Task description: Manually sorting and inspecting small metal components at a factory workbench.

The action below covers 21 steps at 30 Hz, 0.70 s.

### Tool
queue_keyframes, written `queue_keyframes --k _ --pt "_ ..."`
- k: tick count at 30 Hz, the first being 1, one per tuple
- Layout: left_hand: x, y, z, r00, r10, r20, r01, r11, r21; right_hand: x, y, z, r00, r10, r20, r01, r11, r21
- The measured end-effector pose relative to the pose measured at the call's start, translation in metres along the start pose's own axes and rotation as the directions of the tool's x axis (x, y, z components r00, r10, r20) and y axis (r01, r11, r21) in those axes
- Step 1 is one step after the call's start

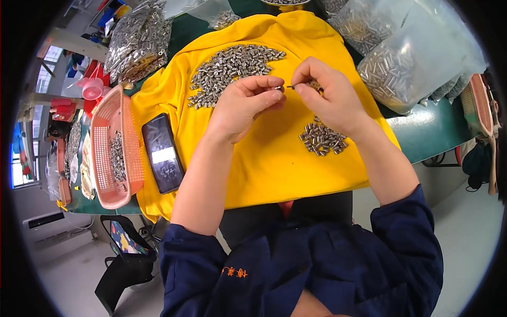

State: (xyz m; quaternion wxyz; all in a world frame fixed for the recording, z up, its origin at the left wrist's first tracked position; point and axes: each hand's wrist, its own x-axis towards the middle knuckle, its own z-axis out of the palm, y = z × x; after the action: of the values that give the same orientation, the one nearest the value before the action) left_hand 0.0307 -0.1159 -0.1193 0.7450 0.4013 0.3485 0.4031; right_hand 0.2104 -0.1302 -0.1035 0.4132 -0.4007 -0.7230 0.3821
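Observation:
My left hand (244, 103) pinches a small silver metal sleeve (279, 89) between thumb and fingertips. Facing it, my right hand (331, 98) grips a thin dark pin (290, 87), whose tip points toward the sleeve with a slight gap between. Both hands are raised over a yellow cloth (259, 169). Beyond my left hand spreads a large pile of short silver metal sleeves (232, 68). A smaller heap of metal pieces (322, 138) lies below my right hand, and a few more are partly hidden behind its fingers.
A pink plastic basket (136, 174) with metal pieces stands at the left, beside a black phone (161, 153). Clear bags of metal parts (388, 68) crowd the back right; another full bag (140, 42) is at the back left. The green table (435, 132) shows past the cloth.

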Motion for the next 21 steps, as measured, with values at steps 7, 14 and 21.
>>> queue_keyframes --k 7,14,21 --pt "-0.002 -0.003 0.000 0.997 0.078 0.012 -0.079 0.985 0.155 0.000 0.003 0.002 0.999 -0.035 -0.003 0.035 0.998 -0.056" --pt "-0.003 -0.004 0.005 0.994 0.113 0.003 -0.110 0.966 0.234 -0.001 0.000 0.004 0.999 -0.037 -0.019 0.034 0.990 -0.138" --pt "-0.003 -0.004 0.008 0.976 0.217 -0.009 -0.188 0.867 0.461 -0.005 -0.002 0.008 0.998 -0.049 -0.030 0.041 0.971 -0.235"
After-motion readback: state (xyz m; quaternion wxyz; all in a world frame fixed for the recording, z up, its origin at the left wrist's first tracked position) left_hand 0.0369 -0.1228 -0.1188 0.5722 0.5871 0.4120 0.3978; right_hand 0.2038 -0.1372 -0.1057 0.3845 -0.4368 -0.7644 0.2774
